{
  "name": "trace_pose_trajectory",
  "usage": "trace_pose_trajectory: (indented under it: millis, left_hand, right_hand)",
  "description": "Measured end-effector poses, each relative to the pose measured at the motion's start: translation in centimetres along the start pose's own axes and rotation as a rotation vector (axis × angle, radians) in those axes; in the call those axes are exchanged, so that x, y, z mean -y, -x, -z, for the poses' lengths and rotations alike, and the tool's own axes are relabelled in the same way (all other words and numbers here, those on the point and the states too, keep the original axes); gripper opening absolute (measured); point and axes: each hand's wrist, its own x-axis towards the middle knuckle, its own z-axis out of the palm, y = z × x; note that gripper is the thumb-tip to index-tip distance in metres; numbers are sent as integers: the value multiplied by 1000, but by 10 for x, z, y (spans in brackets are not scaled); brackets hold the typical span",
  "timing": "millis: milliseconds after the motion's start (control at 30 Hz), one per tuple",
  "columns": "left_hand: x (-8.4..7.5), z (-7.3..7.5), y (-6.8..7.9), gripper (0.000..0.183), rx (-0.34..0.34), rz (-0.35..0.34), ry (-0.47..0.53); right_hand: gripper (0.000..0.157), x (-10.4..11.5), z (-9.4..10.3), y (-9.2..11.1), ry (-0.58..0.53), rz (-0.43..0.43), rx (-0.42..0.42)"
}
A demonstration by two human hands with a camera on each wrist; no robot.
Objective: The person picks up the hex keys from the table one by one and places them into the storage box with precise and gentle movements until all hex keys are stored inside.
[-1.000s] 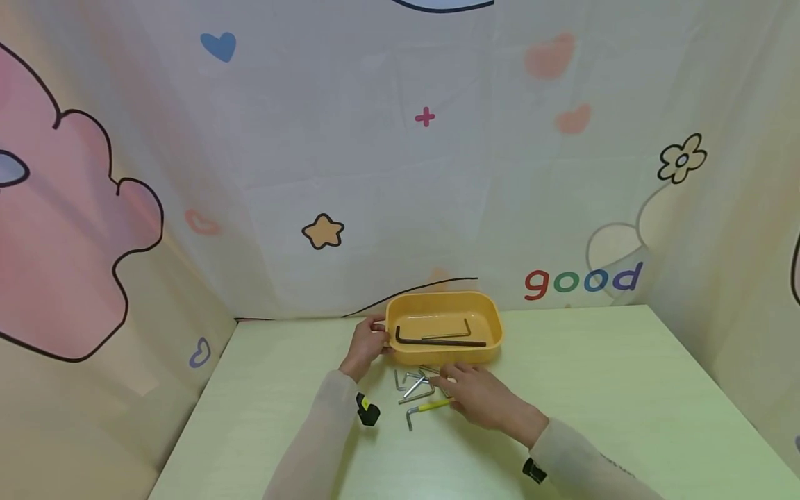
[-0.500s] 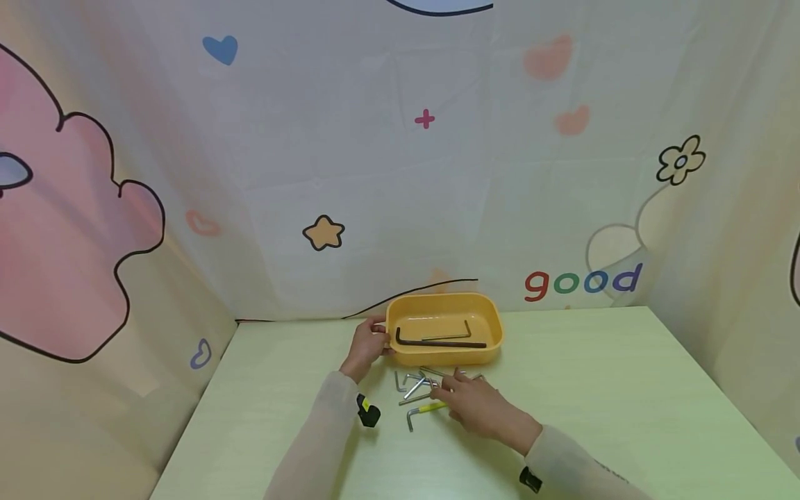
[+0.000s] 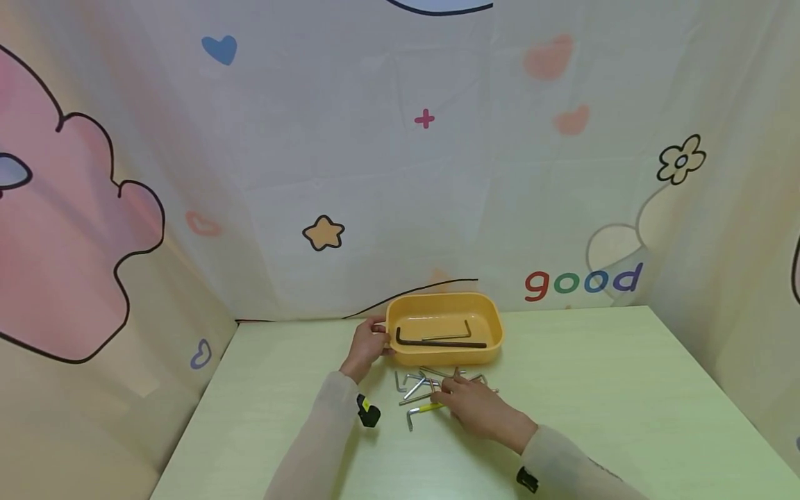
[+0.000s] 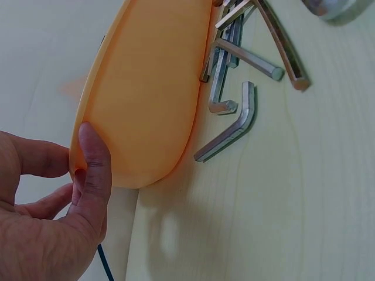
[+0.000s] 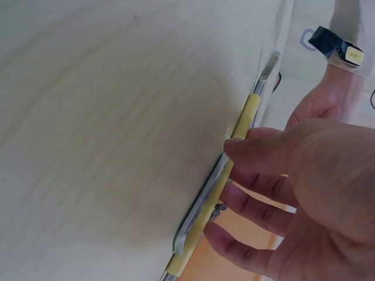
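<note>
My left hand (image 3: 365, 347) grips the left end of a yellow plastic tray (image 3: 446, 357), the thumb on its outer wall in the left wrist view. In the tray lie a long black hex key (image 3: 444, 342) and a smaller one (image 3: 468, 329). Several silver hex keys (image 4: 231, 126) make a loose pile on the table before it. My right hand (image 3: 481, 410) reaches down into this pile, fingers bent. Its thumb overlaps a yellow-sleeved hex key (image 5: 243, 120) beside a silver hex key (image 5: 202, 202); I cannot tell whether it pinches either.
The pale wooden table (image 3: 612, 403) ends at a printed cloth backdrop (image 3: 375, 173), which also hangs along both sides. The tray stands close to the back cloth. Black wrist devices (image 3: 369, 411) sit on both sleeves.
My right hand has shifted slightly left and toward me, baring hex keys on the pile's right side and covering more of the yellow sleeve. The left hand and tray stay put.
</note>
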Motion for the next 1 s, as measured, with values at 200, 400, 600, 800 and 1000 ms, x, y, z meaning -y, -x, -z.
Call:
trace_pose_trajectory:
  millis: [200,400,600,800,1000]
  left_hand:
    - [1,0,0,49,0,0,4]
    - [2,-1,-1,50,-1,-5,4]
    - [1,-1,0,50,-2,-10,-6]
    - [2,-1,0,49,3,-4,-3]
    - [2,-1,-1,50,6,-8,0]
  right_hand:
    - [33,1,-3,-4,19,5,-24]
    - [29,-1,-6,-9,6,-9,9]
    - [24,-1,-3,-13,0,-12,39]
    - [21,0,-2,-13,11,-27,60]
    - [22,-1,-2,-11,15,-34,66]
